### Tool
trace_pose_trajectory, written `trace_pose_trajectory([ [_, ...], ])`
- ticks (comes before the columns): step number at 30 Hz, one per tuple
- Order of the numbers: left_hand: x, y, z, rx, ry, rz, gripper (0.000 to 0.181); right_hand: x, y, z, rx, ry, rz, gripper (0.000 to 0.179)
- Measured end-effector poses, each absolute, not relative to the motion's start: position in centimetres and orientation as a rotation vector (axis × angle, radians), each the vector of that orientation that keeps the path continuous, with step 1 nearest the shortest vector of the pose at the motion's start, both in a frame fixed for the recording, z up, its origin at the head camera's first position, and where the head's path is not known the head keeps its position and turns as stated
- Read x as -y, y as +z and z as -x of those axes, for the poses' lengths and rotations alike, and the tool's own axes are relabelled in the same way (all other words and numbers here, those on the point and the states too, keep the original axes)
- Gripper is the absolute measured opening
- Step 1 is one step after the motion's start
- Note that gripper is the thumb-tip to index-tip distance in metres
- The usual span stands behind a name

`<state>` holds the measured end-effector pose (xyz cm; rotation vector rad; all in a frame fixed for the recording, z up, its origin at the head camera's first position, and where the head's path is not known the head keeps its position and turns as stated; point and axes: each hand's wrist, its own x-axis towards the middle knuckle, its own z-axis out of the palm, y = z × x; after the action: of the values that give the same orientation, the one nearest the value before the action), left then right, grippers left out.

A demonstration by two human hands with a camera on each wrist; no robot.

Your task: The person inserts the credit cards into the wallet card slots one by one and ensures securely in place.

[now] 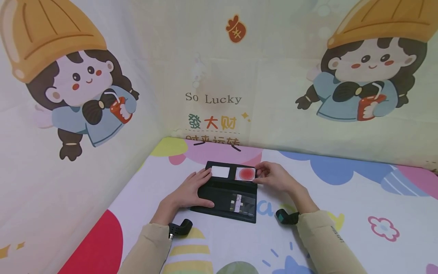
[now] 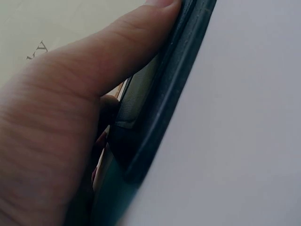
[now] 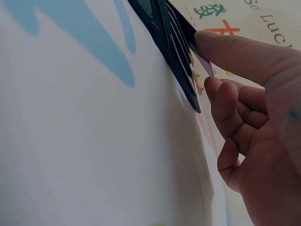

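A black wallet [image 1: 217,193] lies unfolded on the table, its upper panel away from the person. My left hand [image 1: 187,191] rests on its left side, fingers extended toward the upper panel and thumb lying across the lower one. A white card [image 1: 220,172] shows at the upper left. A card with a red round patch [image 1: 245,174] sits at the upper right. Beside it, my right hand [image 1: 276,177] has its thumb and curled fingers at the panel's right edge. The right wrist view shows the thumb [image 3: 235,54] on the black panel's corner; the index fingertip is hidden.
A clear pocket [image 1: 237,203] with a patterned card fills the lower right panel. The table [image 1: 143,182] has a colourful printed cover. A printed backdrop [image 1: 273,76] stands behind and at the left. Black wrist cameras [image 1: 286,217] sit on both wrists.
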<state>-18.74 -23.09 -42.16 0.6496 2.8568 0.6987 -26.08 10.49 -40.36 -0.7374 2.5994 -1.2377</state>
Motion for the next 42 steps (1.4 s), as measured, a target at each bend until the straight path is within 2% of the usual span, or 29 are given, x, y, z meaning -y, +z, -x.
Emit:
trace_pose_trajectory([
  [42,23.0,-42.1,18.6,-2.864,0.694,-0.640,0.111,-6.9,-40.9,26.4,-2.653,-1.167,0.855,0.038],
])
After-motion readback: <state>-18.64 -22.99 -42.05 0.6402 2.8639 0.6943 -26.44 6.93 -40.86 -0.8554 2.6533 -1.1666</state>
